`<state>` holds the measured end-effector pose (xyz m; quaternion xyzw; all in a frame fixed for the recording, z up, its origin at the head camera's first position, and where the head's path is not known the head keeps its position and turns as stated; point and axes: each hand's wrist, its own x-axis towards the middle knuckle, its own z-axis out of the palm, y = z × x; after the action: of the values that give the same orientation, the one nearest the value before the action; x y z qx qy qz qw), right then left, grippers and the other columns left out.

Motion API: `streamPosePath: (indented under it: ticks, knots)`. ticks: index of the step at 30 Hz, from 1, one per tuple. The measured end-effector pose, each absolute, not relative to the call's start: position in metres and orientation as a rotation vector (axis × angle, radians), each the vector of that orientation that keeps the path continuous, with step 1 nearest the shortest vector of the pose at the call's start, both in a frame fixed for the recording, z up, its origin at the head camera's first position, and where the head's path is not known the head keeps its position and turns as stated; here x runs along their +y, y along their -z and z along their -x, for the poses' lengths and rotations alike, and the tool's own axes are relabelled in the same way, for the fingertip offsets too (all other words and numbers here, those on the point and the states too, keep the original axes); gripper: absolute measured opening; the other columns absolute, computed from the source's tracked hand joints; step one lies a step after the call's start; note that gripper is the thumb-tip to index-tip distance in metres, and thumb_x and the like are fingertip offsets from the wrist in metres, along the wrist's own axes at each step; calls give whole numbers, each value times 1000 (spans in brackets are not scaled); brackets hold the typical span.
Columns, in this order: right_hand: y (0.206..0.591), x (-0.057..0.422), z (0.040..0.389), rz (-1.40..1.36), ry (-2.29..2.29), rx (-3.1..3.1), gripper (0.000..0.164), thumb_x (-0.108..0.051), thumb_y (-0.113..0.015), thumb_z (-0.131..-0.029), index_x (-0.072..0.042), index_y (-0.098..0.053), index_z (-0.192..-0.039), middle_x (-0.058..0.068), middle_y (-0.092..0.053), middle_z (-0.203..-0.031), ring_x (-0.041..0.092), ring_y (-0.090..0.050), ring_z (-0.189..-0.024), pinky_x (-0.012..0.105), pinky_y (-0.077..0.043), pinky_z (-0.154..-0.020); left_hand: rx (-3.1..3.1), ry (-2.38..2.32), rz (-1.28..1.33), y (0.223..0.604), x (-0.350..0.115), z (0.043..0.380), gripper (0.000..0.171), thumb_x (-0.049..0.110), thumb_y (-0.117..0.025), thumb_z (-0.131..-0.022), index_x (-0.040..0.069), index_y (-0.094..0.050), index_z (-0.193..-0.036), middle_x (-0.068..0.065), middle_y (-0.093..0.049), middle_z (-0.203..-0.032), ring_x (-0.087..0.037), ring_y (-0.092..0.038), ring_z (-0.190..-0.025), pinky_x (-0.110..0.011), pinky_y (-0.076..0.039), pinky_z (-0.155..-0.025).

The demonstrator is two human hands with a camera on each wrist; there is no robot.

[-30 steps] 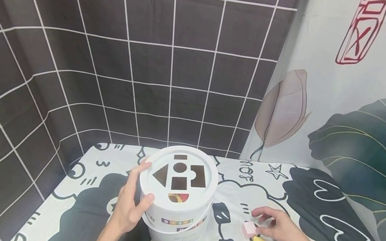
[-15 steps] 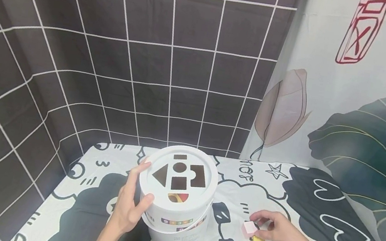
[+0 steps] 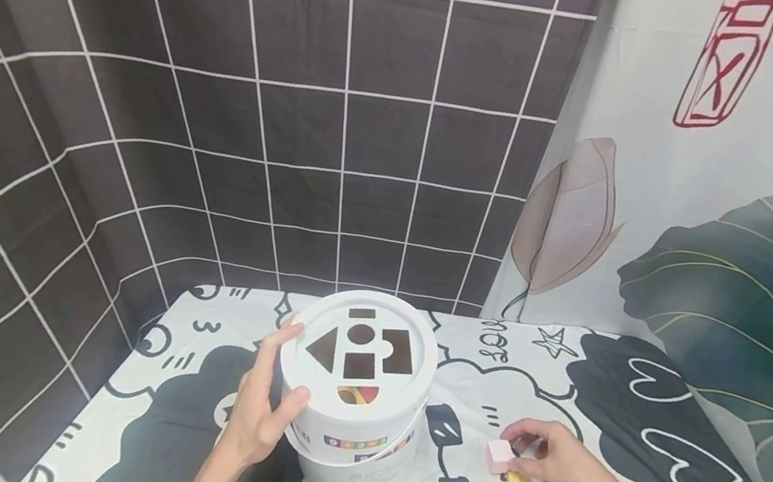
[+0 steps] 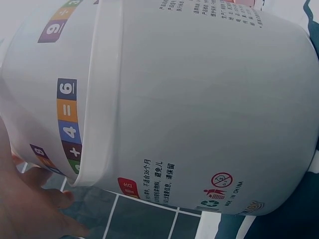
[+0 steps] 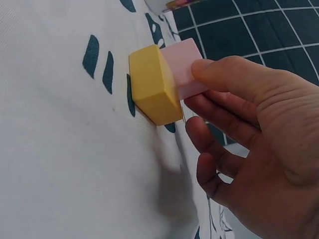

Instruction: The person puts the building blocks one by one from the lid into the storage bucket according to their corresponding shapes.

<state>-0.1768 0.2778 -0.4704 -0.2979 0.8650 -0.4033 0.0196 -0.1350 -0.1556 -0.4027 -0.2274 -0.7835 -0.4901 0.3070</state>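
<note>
A white bucket (image 3: pixel 356 481) with a shape-sorter lid (image 3: pixel 336 317) stands upright on the patterned cloth. Its cut-outs include a triangle, a circle and a square; red and yellow show through the front one. My left hand (image 3: pixel 260 402) rests spread against the lid's left side, fingertips and thumb at the rim. Off to the right, my right hand (image 3: pixel 560 458) pinches a pink block (image 5: pixel 182 62) between thumb and fingers. A yellow block (image 5: pixel 154 84) sits right beside it, near my thumb. In the left wrist view, printed number strips (image 4: pixel 69 122) run along the bucket's upper band.
A white cloth (image 3: pixel 483 400) with black cartoon drawings covers the table. Behind it hangs a dark curtain (image 3: pixel 380 139) with white grid lines, and at the right a white hanging (image 3: pixel 655 81) with leaf prints. A white handle (image 3: pixel 391 452) loops across the bucket's front.
My right fingers have closed in on the pink block, with the index fingertip moving down to its far side. The bucket and my left hand have stayed in place.
</note>
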Motion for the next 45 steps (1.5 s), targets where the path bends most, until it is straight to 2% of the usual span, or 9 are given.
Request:
streamPosePath:
  ticks: [6, 9, 12, 18, 23, 26, 36, 39, 45]
  knots:
    - [465, 276, 179, 862, 1241, 2710, 25, -14, -82, -79, -13, -71, -102, -11, -65, -86, 14, -59, -78, 29, -47, -68, -2086, 1301, 593, 402, -155, 135, 71, 24, -59, -79, 13, -44, -147, -14, -39, -156, -36, -37, -141, -61, -27, -108]
    - [461, 275, 179, 838, 1226, 2736, 25, -15, -82, -79, -12, -71, -102, -12, -65, -88, 13, -60, -79, 29, -48, -69, -2085, 1304, 596, 402, -155, 135, 71, 24, -59, -79, 13, -44, -147, -14, -39, -156, -37, -37, -141, -69, -26, -104]
    - [457, 274, 180, 872, 1236, 2761, 24, -12, -82, -79, -11, -71, -100, -12, -65, -88, 11, -60, -79, 30, -48, -68, -2084, 1304, 593, 402, -155, 135, 70, 24, -59, -79, 13, -44, -147, -13, -39, -156, -37, -38, -141, -67, -27, -105]
    - [449, 271, 182, 964, 1265, 2806, 23, -7, -81, -78, -11, -70, -98, -11, -65, -87, 7, -58, -78, 30, -46, -66, -2088, 1295, 583, 403, -156, 135, 70, 24, -58, -80, 12, -44, -147, -13, -40, -156, -36, -39, -140, -54, -29, -109]
    - [439, 269, 184, 932, 1225, 2870, 23, -8, -81, -77, -12, -71, -98, -13, -65, -86, 7, -59, -78, 31, -46, -67, -2086, 1296, 589, 404, -155, 134, 71, 24, -59, -79, 12, -44, -147, -13, -39, -156, -37, -39, -140, -62, -28, -107]
    - [432, 268, 187, 894, 1191, 2902, 23, -9, -81, -78, -12, -70, -98, -13, -65, -87, 8, -59, -79, 31, -46, -68, -2085, 1299, 588, 404, -155, 135, 71, 24, -59, -79, 13, -44, -147, -13, -40, -156, -37, -39, -140, -62, -28, -107]
    - [409, 259, 193, 916, 1229, 2941, 25, -5, -81, -78, -11, -71, -99, -13, -66, -89, 19, -63, -81, 33, -49, -70, -2073, 1295, 595, 403, -156, 135, 71, 24, -59, -79, 13, -44, -147, -14, -39, -156, -36, -39, -140, -34, -24, -113]
    - [402, 255, 193, 915, 1248, 2954, 26, -6, -81, -78, -11, -71, -101, -12, -67, -90, 18, -63, -82, 32, -50, -70, -2069, 1302, 599, 403, -155, 135, 71, 23, -59, -79, 13, -44, -147, -14, -39, -156, -36, -38, -141, -29, -23, -113]
    - [387, 248, 193, 963, 1270, 2986, 27, -7, -82, -78, -11, -72, -102, -11, -67, -92, 11, -62, -83, 29, -49, -71, -2070, 1310, 598, 403, -155, 134, 71, 23, -59, -79, 13, -44, -148, -13, -39, -156, -35, -37, -141, -33, -23, -113]
